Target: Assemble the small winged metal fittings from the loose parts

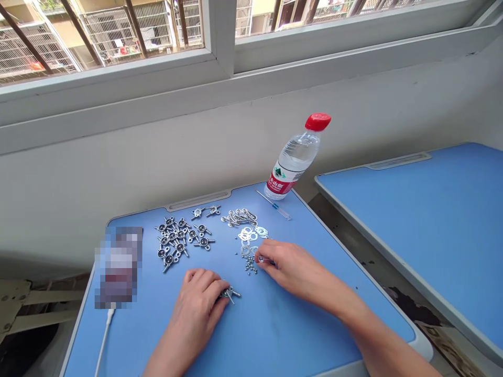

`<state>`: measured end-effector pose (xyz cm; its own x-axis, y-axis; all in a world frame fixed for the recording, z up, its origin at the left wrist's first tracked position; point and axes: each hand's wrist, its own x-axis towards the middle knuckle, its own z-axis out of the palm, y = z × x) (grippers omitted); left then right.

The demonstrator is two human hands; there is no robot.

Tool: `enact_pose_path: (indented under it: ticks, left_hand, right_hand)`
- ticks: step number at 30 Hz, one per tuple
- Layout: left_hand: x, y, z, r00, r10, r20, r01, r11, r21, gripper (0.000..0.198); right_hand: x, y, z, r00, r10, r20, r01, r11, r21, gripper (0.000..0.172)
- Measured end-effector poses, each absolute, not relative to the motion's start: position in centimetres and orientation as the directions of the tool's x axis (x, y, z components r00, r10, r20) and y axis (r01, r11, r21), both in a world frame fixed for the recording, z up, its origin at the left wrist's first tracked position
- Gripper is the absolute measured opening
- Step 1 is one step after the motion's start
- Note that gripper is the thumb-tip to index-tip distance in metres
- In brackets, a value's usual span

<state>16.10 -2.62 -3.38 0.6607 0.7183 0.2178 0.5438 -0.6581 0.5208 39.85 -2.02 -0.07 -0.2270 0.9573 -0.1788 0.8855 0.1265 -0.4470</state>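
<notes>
My left hand [198, 301] rests on the blue desk, thumb and fingers closed on a small metal fitting with projecting pins [232, 294]. Most of that fitting's body is hidden by the fingertips. Over the small screws [250, 265], my right hand [294, 268] is closed in a pinch. A shiny bit [262, 259] shows between its fingertips, too small to name. Just beyond that hand lie flat metal plates with round holes [247, 234]. Further back is a heap of metal pieces with round heads [238, 215].
Several similar metal fittings [173, 236] lie at left, two more [206, 211] behind. A screwdriver [275, 206] lies near a red-capped water bottle [293, 162]. At left, a blurred-out device [120, 267] has a white cable [104, 335]. A second desk [432, 209] stands right, across a gap.
</notes>
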Motion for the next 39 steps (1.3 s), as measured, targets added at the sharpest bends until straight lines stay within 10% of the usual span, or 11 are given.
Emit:
enact_pose_path:
  ticks: [25,32,39]
  left_hand:
    - [16.2,-2.9,-3.6,0.651,0.73,0.209,0.564,-0.649,0.51,0.016]
    - [16.2,-2.8,-3.1,0.675,0.715,0.183,0.567,-0.661,0.492,0.013]
    - [16.2,-3.0,-3.2,0.667,0.733,0.131,0.594,-0.63,0.499,0.011]
  right_hand:
    - [39.8,-1.4,-1.3,-0.156,0.983,-0.098,0.875,0.092,-0.476,0.018]
    - [38.7,-2.4,-0.4,-0.348,0.933,-0.092,0.695,0.191,-0.693,0.016]
    - [36.9,-3.2,-1.3,-0.485,0.86,-0.159,0.731,0.299,-0.613,0.022]
